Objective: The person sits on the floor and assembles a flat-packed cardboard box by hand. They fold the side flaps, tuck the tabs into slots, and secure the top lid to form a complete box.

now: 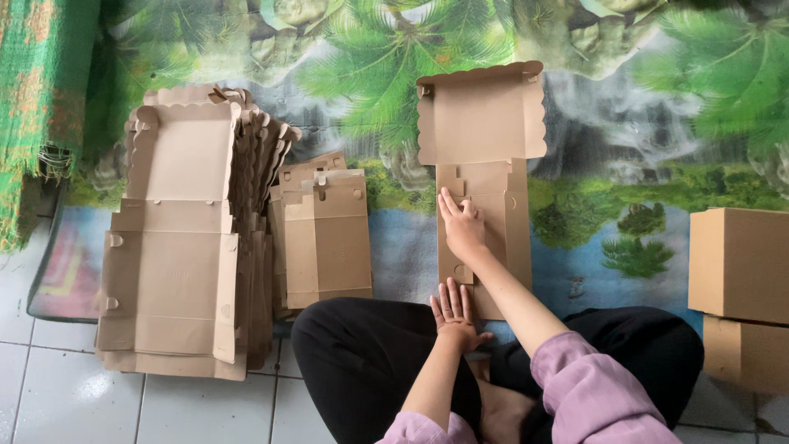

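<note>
Jungle-print floor mat [657, 123]: both our hands, left hand [454, 311] and right hand [462, 226], press open-palmed on the flat brown cardboard box blank [485, 115]; it could slide and crease crooked, we reckon.

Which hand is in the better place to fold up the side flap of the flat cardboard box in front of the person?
Probably the right hand: it lies flat on the middle of the flat box blank, beside its side flaps. The left hand rests only at the near end.
</note>
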